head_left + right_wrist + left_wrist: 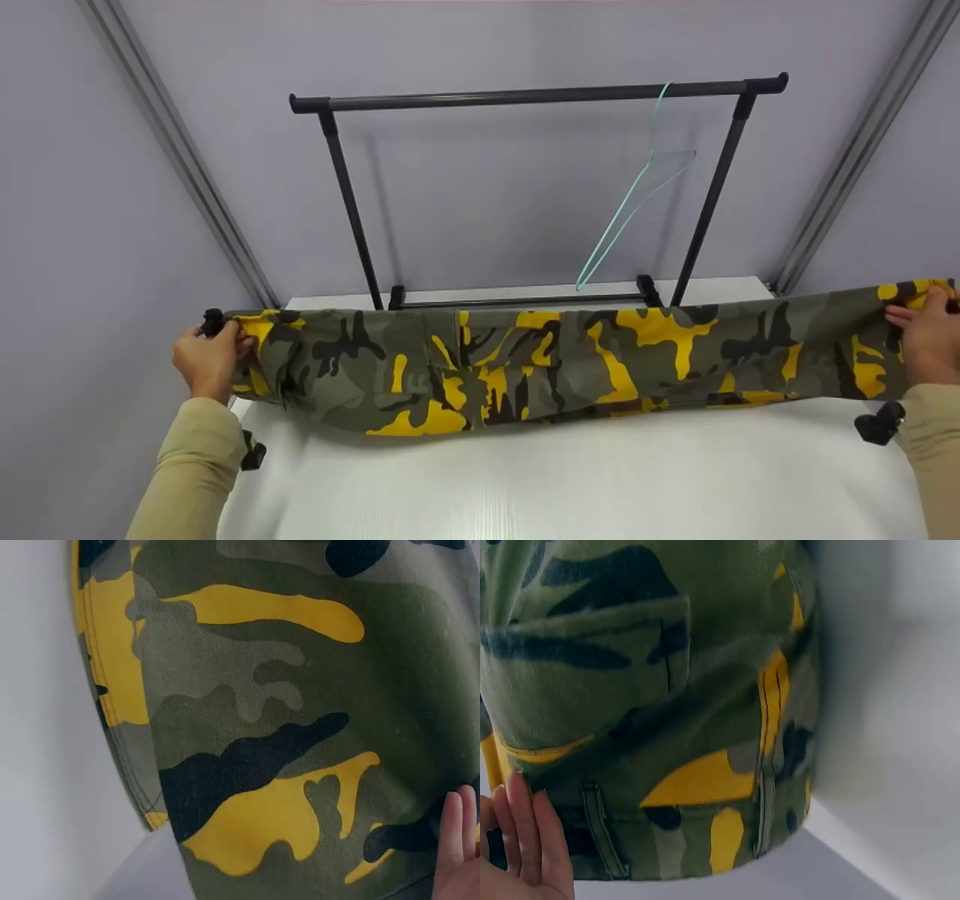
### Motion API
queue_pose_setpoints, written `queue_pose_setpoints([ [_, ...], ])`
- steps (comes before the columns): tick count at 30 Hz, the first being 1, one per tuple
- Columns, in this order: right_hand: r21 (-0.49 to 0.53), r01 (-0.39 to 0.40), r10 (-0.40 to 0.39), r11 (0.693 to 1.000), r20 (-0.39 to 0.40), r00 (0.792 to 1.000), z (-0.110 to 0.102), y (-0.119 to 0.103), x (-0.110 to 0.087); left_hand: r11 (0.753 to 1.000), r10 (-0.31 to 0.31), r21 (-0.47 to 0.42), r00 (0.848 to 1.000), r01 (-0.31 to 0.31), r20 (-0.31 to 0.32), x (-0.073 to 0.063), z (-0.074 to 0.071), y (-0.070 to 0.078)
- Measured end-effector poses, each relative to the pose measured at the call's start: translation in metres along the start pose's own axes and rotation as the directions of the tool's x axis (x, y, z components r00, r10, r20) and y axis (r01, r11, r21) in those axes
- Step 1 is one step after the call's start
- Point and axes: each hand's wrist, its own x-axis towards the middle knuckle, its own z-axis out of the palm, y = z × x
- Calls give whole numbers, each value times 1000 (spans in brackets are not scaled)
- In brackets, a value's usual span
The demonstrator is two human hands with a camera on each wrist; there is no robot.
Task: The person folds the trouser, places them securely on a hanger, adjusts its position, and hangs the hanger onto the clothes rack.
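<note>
A pair of camouflage trousers point(600, 352) in green, grey, black and yellow is stretched sideways above the table. My left hand point(208, 361) pinches the waistband end at the left. Belt loops and a back pocket show on the trousers point(705, 712) in the left wrist view, with fingers of my left hand point(531, 847) against the waist's top edge. At the far right, my right hand point(930, 337) holds the leg end. The right wrist view has the trousers' leg cloth point(255, 712) hanging beside fingers of my right hand point(456, 855); its thumb is hidden there.
Behind the trousers stands a black clothes rack point(495, 98). A mint-green hanger point(622, 206) hangs from the right part of its bar. Below lies a white table point(525, 484), with grey panel walls point(67, 225) at the back and sides.
</note>
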Motion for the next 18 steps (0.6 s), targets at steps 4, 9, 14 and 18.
queue_pose_setpoints([
  [4,36,-10,13,999,-84,996,20,-20,-12,993,-65,-95,998,68,26,5,6,-3],
  [9,-202,-23,10,979,-65,998,22,-33,-31,983,-142,-118,990,141,-4,5,1,-11],
  [14,-255,13,-32,967,-68,997,14,-37,-28,967,-153,-216,986,135,-69,5,-7,-11],
  [18,-276,44,-69,960,-82,994,23,-33,-25,927,-170,-345,985,148,-35,4,-3,-10],
])
